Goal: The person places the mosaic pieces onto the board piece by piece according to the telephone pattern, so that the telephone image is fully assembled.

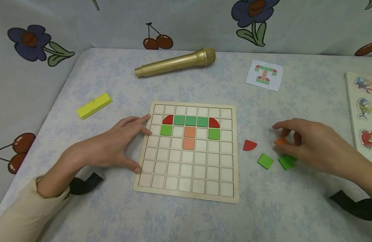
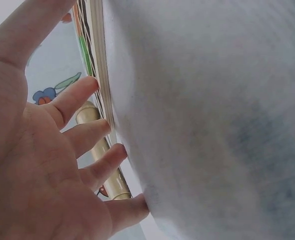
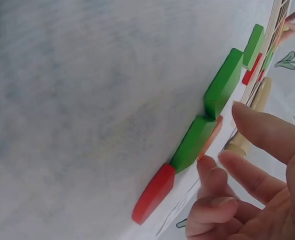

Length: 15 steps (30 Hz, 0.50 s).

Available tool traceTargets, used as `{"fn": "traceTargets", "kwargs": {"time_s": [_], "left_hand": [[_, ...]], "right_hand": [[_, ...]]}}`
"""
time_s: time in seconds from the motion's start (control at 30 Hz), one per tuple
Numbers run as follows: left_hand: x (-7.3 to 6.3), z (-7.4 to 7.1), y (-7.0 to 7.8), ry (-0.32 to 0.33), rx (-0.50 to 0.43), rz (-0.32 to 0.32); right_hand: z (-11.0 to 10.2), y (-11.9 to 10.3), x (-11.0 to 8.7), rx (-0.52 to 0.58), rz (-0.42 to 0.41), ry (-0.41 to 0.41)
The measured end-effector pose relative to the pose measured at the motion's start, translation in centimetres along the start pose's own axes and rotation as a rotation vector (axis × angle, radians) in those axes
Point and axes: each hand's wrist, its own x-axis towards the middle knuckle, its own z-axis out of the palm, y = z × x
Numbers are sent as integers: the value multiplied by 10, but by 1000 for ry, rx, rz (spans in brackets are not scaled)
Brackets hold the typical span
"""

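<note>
A wooden grid board lies in front of me with red, green and orange tiles set in its upper rows. My left hand is spread along its left edge, with thumb and fingertips at the rim. In the left wrist view, the fingers reach towards the board's side. To the right of the board, my right hand is over the loose pieces, thumb and fingers spread about an orange tile. Green tiles and a red quarter-round piece lie close to these fingers.
A picture card with a tile pattern lies at the back right. Behind the board is a gold microphone. A yellow block rests at the left, and a board with sea animals at the right edge.
</note>
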Motion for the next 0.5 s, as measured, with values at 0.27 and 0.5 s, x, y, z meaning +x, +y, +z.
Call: {"fn": "traceTargets", "kwargs": {"time_s": [0.27,0.5], "left_hand": [[0,0,0,1,0,1],[-1,0,1,2,5,-1]], "right_hand": [[4,4,-3,-13,-17,-15],[6,-1,-1,33,-71,-15]]}}
